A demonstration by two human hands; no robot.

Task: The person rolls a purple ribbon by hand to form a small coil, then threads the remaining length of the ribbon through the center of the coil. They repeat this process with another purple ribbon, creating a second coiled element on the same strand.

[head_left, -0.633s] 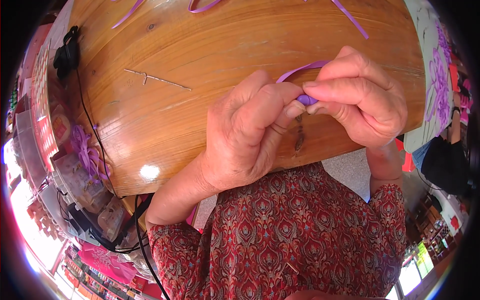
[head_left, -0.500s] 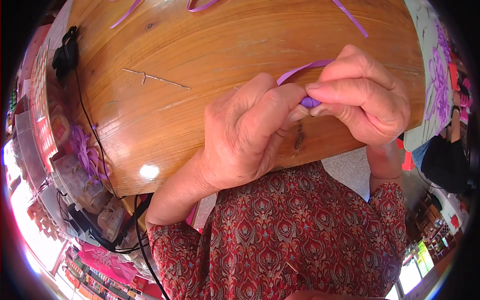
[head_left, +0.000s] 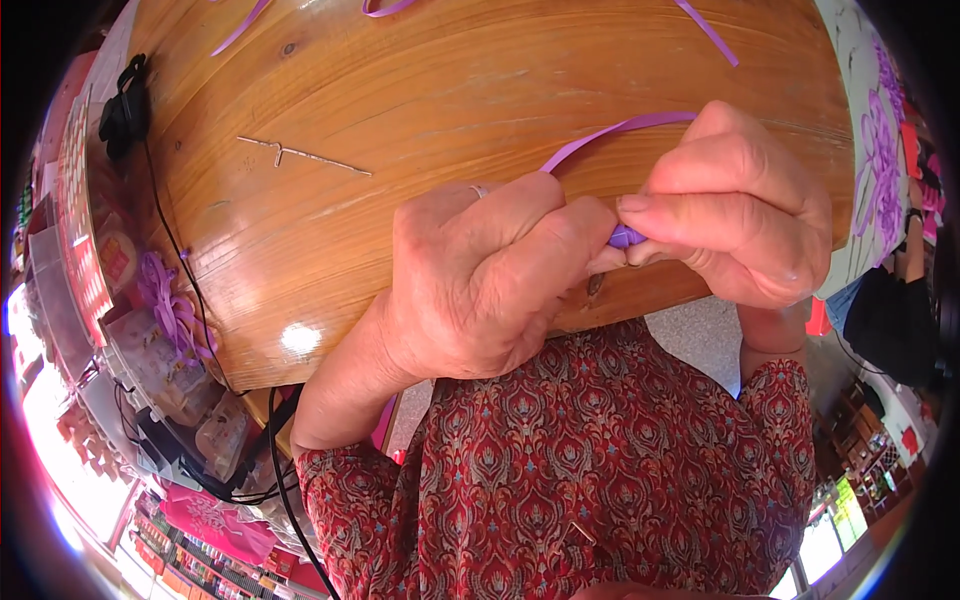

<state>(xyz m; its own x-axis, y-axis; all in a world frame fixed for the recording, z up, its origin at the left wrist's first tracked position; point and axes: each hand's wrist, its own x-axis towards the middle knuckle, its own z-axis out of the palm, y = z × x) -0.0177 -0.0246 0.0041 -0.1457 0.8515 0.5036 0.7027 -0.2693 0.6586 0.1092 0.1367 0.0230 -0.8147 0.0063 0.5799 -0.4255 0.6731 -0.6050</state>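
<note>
Between my two hands, over the near right part of the wooden table, is a small knot of purple ribbon [head_left: 625,237]. My left hand [head_left: 490,270] pinches its left side with thumb and forefinger, a ring showing on one finger. From the other side my right hand [head_left: 745,210] grips the knot with thumb and fingertips. Behind the fingers a strip of the same ribbon [head_left: 620,128] arcs over the table, running from my left hand to my right. Most of the knot is hidden by fingertips.
A thin twisted metal wire tool [head_left: 305,155] lies left of my hands on the table [head_left: 330,230]. Loose purple ribbon pieces [head_left: 710,35] lie at the far edge. On the left are a black cable [head_left: 170,210], a ribbon bundle [head_left: 170,300] and plastic boxes. Another person [head_left: 890,320] is at right.
Both hands have moved slightly nearer to me, with the knot still pinched between them. More of the ribbon strip shows behind the fingers.
</note>
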